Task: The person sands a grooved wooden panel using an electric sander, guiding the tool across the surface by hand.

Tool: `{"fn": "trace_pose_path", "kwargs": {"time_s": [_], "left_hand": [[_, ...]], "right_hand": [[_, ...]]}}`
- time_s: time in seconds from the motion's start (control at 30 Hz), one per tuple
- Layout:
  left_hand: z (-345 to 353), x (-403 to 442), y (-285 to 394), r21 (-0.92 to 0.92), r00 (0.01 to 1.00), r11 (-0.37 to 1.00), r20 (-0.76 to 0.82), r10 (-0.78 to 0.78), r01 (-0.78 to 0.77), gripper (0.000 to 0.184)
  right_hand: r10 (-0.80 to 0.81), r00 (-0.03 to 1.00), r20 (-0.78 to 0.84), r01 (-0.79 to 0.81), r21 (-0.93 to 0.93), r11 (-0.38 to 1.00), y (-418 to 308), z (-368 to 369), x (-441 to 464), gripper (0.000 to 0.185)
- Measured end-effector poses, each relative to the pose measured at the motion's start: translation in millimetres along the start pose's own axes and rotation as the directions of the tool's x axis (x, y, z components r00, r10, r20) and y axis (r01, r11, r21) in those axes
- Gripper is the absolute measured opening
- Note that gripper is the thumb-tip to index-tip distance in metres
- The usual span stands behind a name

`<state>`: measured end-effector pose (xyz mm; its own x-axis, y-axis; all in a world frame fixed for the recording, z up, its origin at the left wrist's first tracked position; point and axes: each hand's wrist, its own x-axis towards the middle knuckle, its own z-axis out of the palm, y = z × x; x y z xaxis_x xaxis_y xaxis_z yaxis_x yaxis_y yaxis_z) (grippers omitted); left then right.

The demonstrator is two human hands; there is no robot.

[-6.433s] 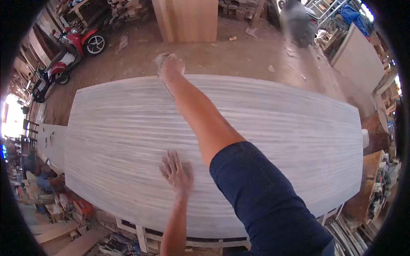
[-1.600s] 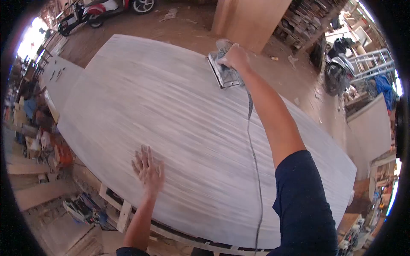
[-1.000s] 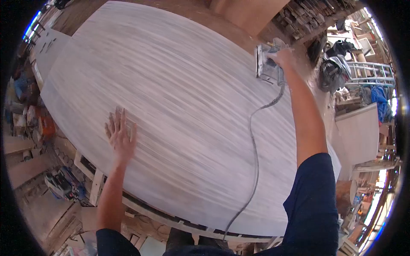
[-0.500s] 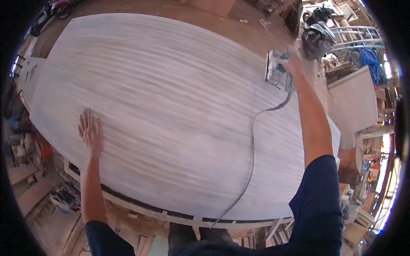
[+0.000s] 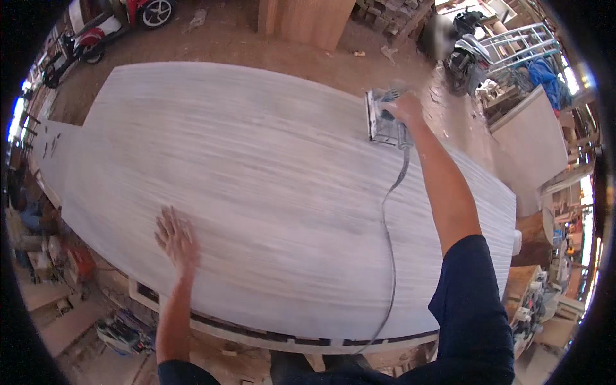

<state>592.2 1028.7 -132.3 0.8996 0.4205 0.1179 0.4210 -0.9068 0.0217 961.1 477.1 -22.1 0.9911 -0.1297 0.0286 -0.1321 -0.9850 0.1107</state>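
A large pale board (image 5: 276, 192) with streaky grain and whitish dust spreads out in front of me. Near its far right edge, my right hand (image 5: 405, 108) is wrapped around the top of a dusty electric sander (image 5: 382, 125), which lies flat on the surface. From the sander a dark power cord (image 5: 389, 237) runs back across the board and over the near edge. My left hand (image 5: 178, 239) rests on the board at the left, fingers stretched out and holding nothing.
Parked motorbikes (image 5: 96, 38) stand at the far left, and another motorbike (image 5: 468, 58) is at the far right. A wooden panel (image 5: 305, 22) stands beyond the board. To the right leans a pale sheet (image 5: 529, 144). Tools and wood scraps (image 5: 67, 321) lie at lower left.
My view has tilted up, showing more of the floor beyond. Against the board, the sander and right hand have moved left along the far edge. The left hand has slid right and nearer to me.
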Motion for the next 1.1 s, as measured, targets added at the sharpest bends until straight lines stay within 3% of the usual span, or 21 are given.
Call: {"fn": "trace_pose_path", "kwargs": {"time_s": [0.1,0.17,0.23,0.3,0.43,0.63,0.8,0.9,0.97,1.1], "left_hand": [[-6,3,-2,-0.012,0.998,1.0,0.057,0.008,-0.008,0.065],[-3,3,-6,0.001,0.997,1.0,0.068,0.031,-0.031,0.065],[5,2,-10,0.039,0.993,0.999,0.114,0.032,-0.037,0.067],[-11,4,-5,0.0,0.99,0.999,0.133,0.039,-0.039,0.068],[-21,7,1,-0.058,0.976,0.998,0.217,0.012,0.0,0.07],[-14,2,-4,-0.068,0.986,0.997,0.159,0.041,-0.031,0.07],[-24,-2,-5,-0.093,0.983,0.995,0.178,0.051,-0.035,0.069],[-11,0,-16,-0.12,0.984,0.989,0.145,0.104,-0.086,0.068],[-9,-4,-16,-0.118,0.983,0.986,0.127,0.132,-0.117,0.068],[-10,-9,-9,-0.134,0.989,0.986,0.096,0.116,-0.103,0.066]], "right_hand": [[-0.03,0.995,0.098,0.023,0.078,0.997,-74,-20,9,0.083],[-0.037,0.996,0.081,0.036,0.016,0.999,-128,-25,15,0.089],[-0.049,0.984,-0.172,0.066,0.093,0.993,-169,3,33,0.085],[-0.015,0.999,-0.048,0.027,0.263,0.964,-215,-30,18,0.082],[-0.077,0.991,-0.107,0.109,0.344,0.933,-300,-28,12,0.079],[-0.183,0.976,-0.118,0.218,0.543,0.811,-393,-53,-58,0.056],[-0.181,0.981,-0.066,0.181,0.628,0.757,-407,-52,-96,0.06],[-0.213,0.974,-0.078,0.22,0.554,0.803,-378,-62,-106,0.065],[-0.09,0.994,-0.058,0.107,0.489,0.866,-351,-49,-96,0.069],[-0.029,0.998,-0.05,0.049,0.474,0.879,-270,-43,-81,0.075]]}}
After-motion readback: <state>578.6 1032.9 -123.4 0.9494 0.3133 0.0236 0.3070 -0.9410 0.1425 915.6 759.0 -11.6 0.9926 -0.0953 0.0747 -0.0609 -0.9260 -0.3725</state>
